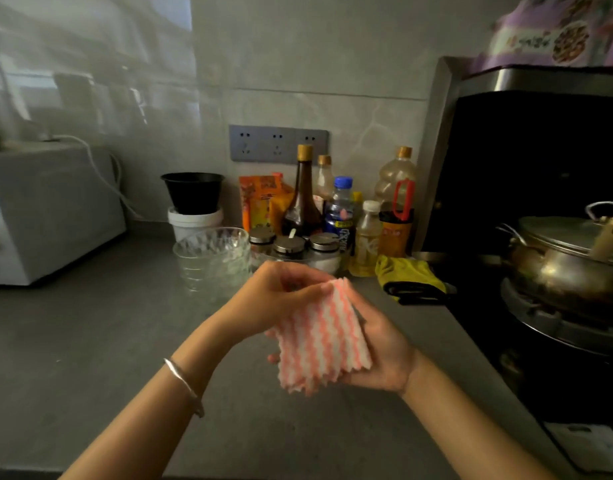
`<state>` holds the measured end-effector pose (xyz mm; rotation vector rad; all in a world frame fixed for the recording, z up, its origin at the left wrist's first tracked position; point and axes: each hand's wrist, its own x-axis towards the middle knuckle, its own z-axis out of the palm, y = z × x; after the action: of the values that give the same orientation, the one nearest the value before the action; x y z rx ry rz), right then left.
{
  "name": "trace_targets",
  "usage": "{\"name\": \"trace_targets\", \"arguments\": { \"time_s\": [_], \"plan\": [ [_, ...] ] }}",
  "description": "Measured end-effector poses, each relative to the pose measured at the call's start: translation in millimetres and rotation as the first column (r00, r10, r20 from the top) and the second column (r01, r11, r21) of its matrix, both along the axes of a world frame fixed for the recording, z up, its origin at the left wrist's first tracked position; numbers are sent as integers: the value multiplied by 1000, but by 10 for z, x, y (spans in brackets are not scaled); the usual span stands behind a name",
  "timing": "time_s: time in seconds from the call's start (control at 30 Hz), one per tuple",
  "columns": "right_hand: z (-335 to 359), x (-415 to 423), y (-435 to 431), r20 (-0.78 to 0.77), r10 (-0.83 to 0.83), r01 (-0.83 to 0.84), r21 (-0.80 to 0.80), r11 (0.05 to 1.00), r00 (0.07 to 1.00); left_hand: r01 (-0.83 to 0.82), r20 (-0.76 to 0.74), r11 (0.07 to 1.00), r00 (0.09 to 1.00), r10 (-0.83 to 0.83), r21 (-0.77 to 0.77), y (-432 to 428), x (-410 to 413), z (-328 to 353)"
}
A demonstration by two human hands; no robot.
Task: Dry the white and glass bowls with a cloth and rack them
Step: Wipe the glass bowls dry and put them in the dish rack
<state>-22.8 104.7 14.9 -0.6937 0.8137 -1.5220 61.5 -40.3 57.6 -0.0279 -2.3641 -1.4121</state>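
A folded pink-and-white zigzag cloth (324, 337) lies across the palm of my right hand (384, 355), which cups it from below with fingers wrapped under it. My left hand (274, 299) curls over the cloth's top edge and pinches it there. Behind my hands a stack of clear patterned glass bowls (211, 261) stands upright on the grey counter (90, 341). No white bowl or rack shows in this view.
Behind the bowls stand a black cup on a white tub (194, 209), sauce and oil bottles (303, 195) and spice jars (287, 245). A white appliance (49, 209) sits at the left. A yellow cloth (410, 277) and a stove with a lidded pot (561, 258) are at the right.
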Motion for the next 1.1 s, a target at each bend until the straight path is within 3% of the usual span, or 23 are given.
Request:
{"name": "trace_targets", "arguments": {
  "time_s": [0.1, 0.17, 0.23, 0.33, 0.53, 0.63, 0.87, 1.0, 1.1],
  "plan": [
    [-68, 21, -249, 164, -26, 31, -26, 999, 986, -268, -143, 948, 959, 245, -170, -382, -52, -17],
    [-116, -11, -379, 289, -106, 111, -2, 994, 951, -517, -230, 784, 856, 464, -342, -736, -51, -86],
    [-143, -51, -480, 358, -224, 223, 45, 974, 906, -588, -152, 651, 787, 598, -480, -1038, -28, -176],
    [-173, -114, -584, 363, -353, 334, 115, 935, 862, -569, -64, 575, 741, 668, -587, -1234, -43, -305],
    [-184, -143, -668, 332, -434, 405, 155, 901, 838, -611, -258, 630, 784, 564, -479, -1404, -112, -393],
    [-176, -137, -630, 308, -459, 435, 146, 888, 833, -620, -265, 638, 780, 568, -457, -1415, -137, -418],
    [-70, -159, -481, 259, -535, 517, 137, 845, 805, -656, -421, 725, 730, 538, -211, -1306, -45, -161],
    [93, -172, -266, 192, -615, 621, 33, 783, 765, -392, -396, 917, 832, 388, 74, -828, 182, 119],
    [247, -126, -76, 88, -706, 709, -168, 685, 703, -215, -285, 947, 917, 280, 239, -430, 300, 58]
  ]
}}
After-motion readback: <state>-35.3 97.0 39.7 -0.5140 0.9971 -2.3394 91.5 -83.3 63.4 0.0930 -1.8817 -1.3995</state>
